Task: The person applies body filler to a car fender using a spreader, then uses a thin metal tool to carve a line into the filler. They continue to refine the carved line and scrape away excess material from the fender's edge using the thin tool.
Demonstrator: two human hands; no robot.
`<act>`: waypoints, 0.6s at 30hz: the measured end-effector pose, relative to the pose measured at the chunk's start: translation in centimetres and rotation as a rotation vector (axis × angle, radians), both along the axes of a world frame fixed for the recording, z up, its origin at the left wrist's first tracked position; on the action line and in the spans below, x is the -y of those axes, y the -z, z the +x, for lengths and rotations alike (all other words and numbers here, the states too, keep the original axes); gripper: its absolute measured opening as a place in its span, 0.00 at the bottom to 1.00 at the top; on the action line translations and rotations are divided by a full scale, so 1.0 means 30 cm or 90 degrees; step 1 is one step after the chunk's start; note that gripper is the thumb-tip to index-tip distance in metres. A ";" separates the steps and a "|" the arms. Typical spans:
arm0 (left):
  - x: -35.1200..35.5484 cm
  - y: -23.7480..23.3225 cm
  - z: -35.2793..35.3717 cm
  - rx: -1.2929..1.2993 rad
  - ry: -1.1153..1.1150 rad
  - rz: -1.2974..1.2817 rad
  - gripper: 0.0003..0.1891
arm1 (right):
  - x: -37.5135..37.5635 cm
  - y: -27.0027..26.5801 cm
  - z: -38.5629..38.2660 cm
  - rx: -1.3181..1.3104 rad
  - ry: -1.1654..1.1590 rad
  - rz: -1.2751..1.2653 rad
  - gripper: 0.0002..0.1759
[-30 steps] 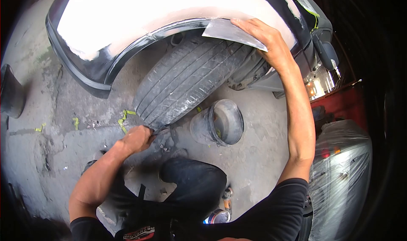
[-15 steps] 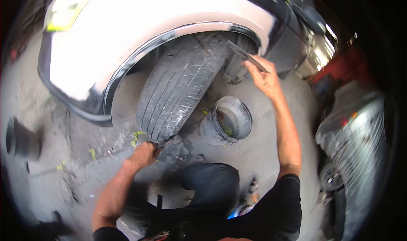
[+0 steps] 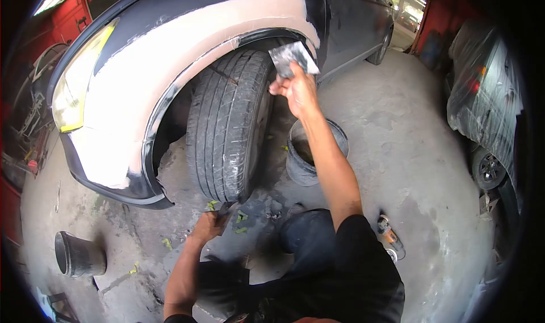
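Note:
My right hand [image 3: 296,91] is raised in front of the wheel arch, closed on a thin, flat putty spreader [image 3: 288,57] whose grey face is smeared. Behind it stands the car fender [image 3: 164,67], coated in pale pinkish-white filler above the arch. The treaded tyre [image 3: 218,124] is turned outward beneath it. Low down, near the tyre's bottom edge, my left hand [image 3: 205,226] is closed around a dark, flat object [image 3: 226,214] that I cannot make out fully. Below my right forearm is a grey bucket [image 3: 304,172], partly covered by the arm.
A second dark bucket [image 3: 79,255] stands at the left on the concrete floor. An orange and black power tool [image 3: 388,230] lies to my right. Beyond it is a plastic-covered car [image 3: 482,90]. Yellow masking tape [image 3: 71,127] edges the headlight; green scraps [image 3: 166,243] litter the floor.
My right hand has moved left and turned the spreader from edge-on to face me. My left hand stays low by the tyre. The view has shifted, showing more of the car.

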State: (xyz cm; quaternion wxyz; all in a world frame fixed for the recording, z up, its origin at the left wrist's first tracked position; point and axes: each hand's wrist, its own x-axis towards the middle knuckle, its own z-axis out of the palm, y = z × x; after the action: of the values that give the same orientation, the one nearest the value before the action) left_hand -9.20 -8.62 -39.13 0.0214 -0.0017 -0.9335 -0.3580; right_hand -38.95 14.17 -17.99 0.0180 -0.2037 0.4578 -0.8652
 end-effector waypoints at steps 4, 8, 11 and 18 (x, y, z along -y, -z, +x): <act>0.005 -0.003 0.000 0.103 -0.024 -0.041 0.16 | 0.147 -0.079 -0.024 -0.004 0.018 -0.090 0.18; 0.030 0.070 -0.001 0.017 -0.004 -0.010 0.15 | 0.235 -0.140 0.004 0.056 0.045 -0.104 0.18; 0.036 0.042 0.010 0.079 -0.005 -0.043 0.14 | 0.289 -0.134 -0.005 0.080 0.038 -0.148 0.18; 0.059 0.071 0.021 0.038 0.025 -0.010 0.18 | 0.330 -0.185 0.008 0.115 0.092 -0.151 0.17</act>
State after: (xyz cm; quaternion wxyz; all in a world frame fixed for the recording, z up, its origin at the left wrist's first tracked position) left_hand -8.56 -10.40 -41.27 -0.0137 -0.0092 -0.9362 -0.3510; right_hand -38.72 4.26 -12.43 -0.0276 -0.0919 0.3626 -0.9270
